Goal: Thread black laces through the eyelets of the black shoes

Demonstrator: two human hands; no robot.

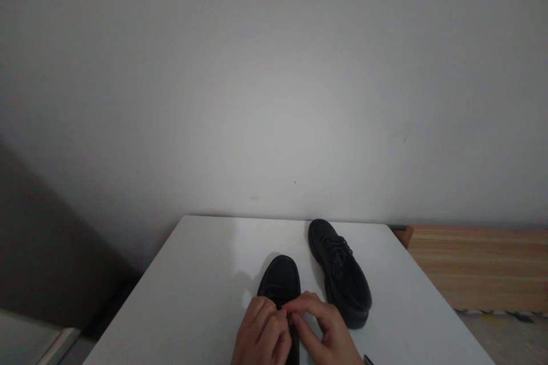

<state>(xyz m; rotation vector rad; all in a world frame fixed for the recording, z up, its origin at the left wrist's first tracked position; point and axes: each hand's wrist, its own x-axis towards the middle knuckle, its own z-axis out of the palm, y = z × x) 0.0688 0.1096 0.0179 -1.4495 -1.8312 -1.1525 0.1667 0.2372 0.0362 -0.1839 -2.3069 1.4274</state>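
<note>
Two black lace-up shoes stand on a white table (192, 285). The nearer shoe (280, 279) points away from me, its toe toward the wall. My left hand (262, 333) and my right hand (325, 328) meet over its lacing, fingers curled and pinched together on the laces, which are mostly hidden under them. The second shoe (340, 271) lies just to the right, untouched, with its laces visible near the toe end.
A plain white wall rises right behind the table's far edge. A light wooden surface (479, 265) sits lower at the right. A darker floor and a pale ledge (47, 342) show at the lower left.
</note>
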